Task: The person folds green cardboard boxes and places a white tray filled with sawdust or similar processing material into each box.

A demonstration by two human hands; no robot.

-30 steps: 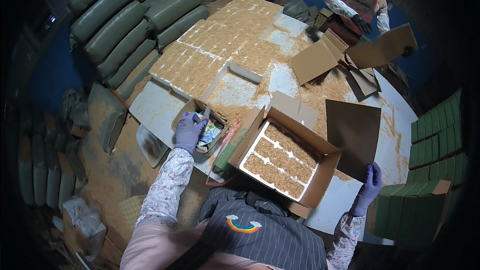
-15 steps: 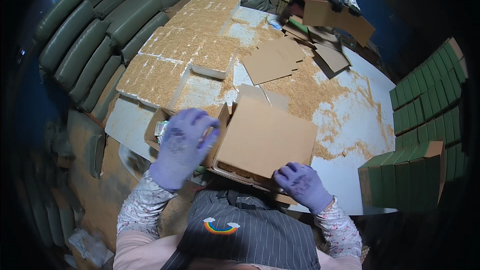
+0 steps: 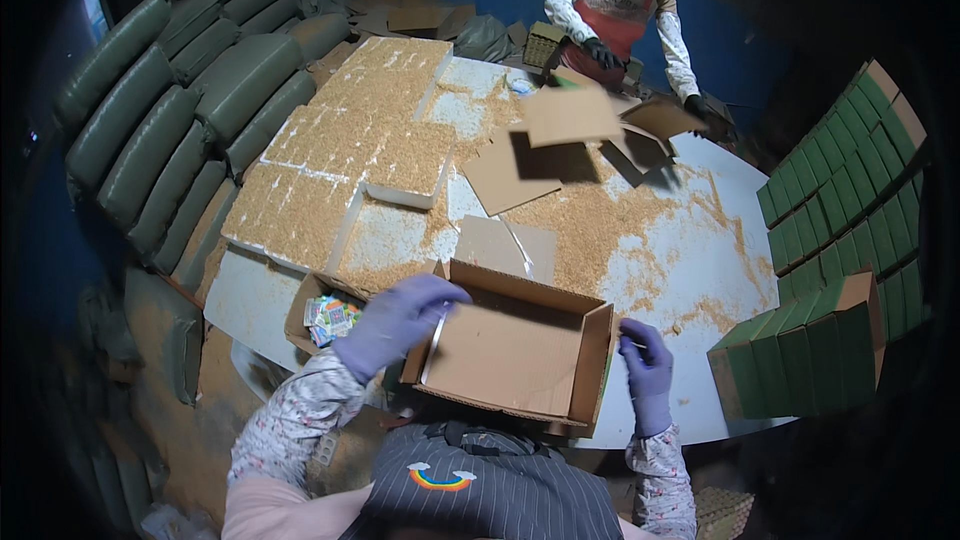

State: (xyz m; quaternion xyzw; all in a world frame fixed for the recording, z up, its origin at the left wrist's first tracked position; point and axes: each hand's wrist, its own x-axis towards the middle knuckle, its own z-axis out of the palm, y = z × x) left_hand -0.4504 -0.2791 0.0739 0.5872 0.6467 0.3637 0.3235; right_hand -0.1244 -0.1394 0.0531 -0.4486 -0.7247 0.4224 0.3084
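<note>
An open cardboard box (image 3: 592,365) stands right in front of me at the table's near edge. A flat brown cardboard sheet (image 3: 505,355) lies inside it and hides whatever is beneath. My left hand (image 3: 400,320), in a purple glove, reaches over the box's left rim, fingers stretched and thumb apart. On the other side, my right hand (image 3: 648,375) is beside the right wall with loosely bent fingers and nothing visible in them. Left of the box, a small carton (image 3: 300,315) holds colourful printed packets (image 3: 332,318).
Shallow white trays filled with sawdust-like grains (image 3: 350,155) cover the table's left. Loose cardboard sheets (image 3: 500,175) lie mid-table. Across from me, a co-worker (image 3: 625,30) stands behind a blurred cardboard piece (image 3: 570,117). Green boxes (image 3: 800,370) are stacked at right, stuffed sacks (image 3: 140,130) at left.
The cardboard sheet has gone from atop the box down inside it. My right hand has moved from the front edge to the box's right side. The co-worker's hands have come apart.
</note>
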